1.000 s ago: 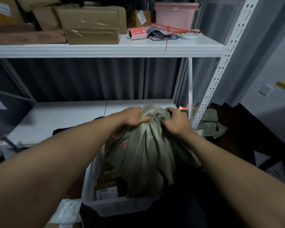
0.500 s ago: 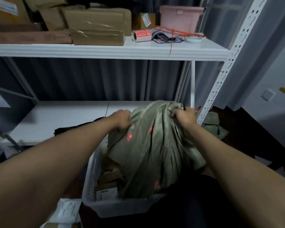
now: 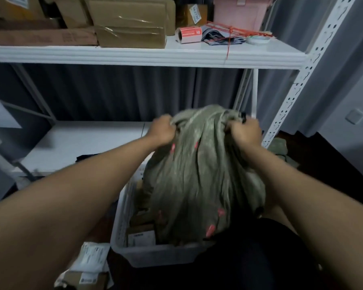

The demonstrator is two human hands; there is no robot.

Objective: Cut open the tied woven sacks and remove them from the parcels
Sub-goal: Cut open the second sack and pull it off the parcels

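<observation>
A white basket [image 3: 155,256] sits low and close, with parcels [image 3: 140,235] inside. The green woven sack [image 3: 199,170] hangs over it. The left hand [image 3: 162,130] and right hand [image 3: 242,130] squeeze its top tight. A hard pull could tip the basket. The sack is higher than before.

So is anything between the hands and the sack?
No. The left hand and the right hand both grip the bunched top of the sack directly, over the white bin. Nothing visible lies between them.
</observation>
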